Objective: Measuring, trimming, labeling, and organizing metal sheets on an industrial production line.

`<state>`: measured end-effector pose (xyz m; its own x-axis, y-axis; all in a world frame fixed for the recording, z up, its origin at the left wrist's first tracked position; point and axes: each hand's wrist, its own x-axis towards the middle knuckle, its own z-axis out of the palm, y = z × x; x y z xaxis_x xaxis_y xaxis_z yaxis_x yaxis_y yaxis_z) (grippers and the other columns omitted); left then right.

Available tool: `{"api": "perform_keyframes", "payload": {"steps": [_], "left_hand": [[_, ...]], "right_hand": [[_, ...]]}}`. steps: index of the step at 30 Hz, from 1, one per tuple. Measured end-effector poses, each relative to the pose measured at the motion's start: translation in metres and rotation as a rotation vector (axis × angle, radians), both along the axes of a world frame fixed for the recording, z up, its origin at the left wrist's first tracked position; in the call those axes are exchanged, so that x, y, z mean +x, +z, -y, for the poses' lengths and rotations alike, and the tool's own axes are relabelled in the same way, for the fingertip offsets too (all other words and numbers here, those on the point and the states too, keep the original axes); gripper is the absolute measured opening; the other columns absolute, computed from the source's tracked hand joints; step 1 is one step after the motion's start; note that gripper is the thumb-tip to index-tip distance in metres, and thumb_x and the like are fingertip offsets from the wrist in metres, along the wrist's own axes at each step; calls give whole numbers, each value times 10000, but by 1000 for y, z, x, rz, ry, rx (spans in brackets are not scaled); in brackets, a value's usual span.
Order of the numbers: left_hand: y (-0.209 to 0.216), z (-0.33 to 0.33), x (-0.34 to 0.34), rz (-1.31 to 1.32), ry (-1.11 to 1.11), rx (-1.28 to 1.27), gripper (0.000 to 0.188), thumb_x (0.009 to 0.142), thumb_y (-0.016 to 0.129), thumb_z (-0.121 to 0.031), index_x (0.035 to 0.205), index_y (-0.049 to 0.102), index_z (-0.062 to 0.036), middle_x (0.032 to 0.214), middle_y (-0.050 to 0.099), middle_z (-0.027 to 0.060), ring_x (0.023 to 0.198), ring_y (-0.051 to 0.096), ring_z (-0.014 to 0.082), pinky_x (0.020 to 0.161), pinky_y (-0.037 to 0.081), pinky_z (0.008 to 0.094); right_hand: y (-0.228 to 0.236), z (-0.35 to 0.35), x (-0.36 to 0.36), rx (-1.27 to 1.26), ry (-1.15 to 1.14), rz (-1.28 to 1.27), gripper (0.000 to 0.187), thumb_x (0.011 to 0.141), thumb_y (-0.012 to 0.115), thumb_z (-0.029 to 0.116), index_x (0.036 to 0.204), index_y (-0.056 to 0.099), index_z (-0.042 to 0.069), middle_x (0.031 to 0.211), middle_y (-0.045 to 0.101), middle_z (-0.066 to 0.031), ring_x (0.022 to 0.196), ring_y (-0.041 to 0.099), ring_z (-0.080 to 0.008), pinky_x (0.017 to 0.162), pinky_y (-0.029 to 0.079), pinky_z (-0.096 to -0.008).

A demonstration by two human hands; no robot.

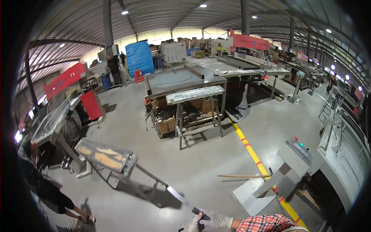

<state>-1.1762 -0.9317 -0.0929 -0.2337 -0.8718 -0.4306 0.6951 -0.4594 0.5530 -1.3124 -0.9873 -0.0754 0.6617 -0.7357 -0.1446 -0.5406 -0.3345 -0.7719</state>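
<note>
At the lower edge, both hands in pale ribbed work gloves are close together around the black handle of a long, narrow, silvery tool. Its straight, flat blade points away to the upper left, towards the near bench; its exact kind does not show. My right hand, coming from a red checked sleeve, has its fingers closed at the handle. My left hand is closed against the handle's lower part and is partly cut off by the frame's edge. Beyond the blade tip stands a low bench with a worn, plastic-wrapped top.
A person in dark clothes stands at the left. Ahead are a wrapped trestle and a large worktable. At right are a control box, a long machine, a wooden stick and yellow floor strip.
</note>
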Motion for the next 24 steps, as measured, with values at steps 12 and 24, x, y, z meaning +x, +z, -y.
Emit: {"api": "perform_keyframes", "payload": {"steps": [12, 24], "left_hand": [[-77, 375, 90, 13, -115, 74, 449, 834, 611, -338, 1135, 481, -32, 969, 561, 114, 922, 557, 254, 874, 448, 439], [-78, 693, 29, 160, -91, 3, 327, 876, 507, -347, 1021, 485, -55, 678, 543, 64, 537, 512, 161, 487, 453, 287]], "right_hand": [[-263, 246, -231, -379, -741, -472, 343, 819, 547, 270, 1094, 575, 68, 990, 621, -131, 1004, 551, -254, 928, 397, -363], [-289, 585, -313, -437, -678, -796, 295, 803, 504, 234, 1035, 569, 64, 929, 618, -122, 905, 569, -346, 780, 456, -412]]}}
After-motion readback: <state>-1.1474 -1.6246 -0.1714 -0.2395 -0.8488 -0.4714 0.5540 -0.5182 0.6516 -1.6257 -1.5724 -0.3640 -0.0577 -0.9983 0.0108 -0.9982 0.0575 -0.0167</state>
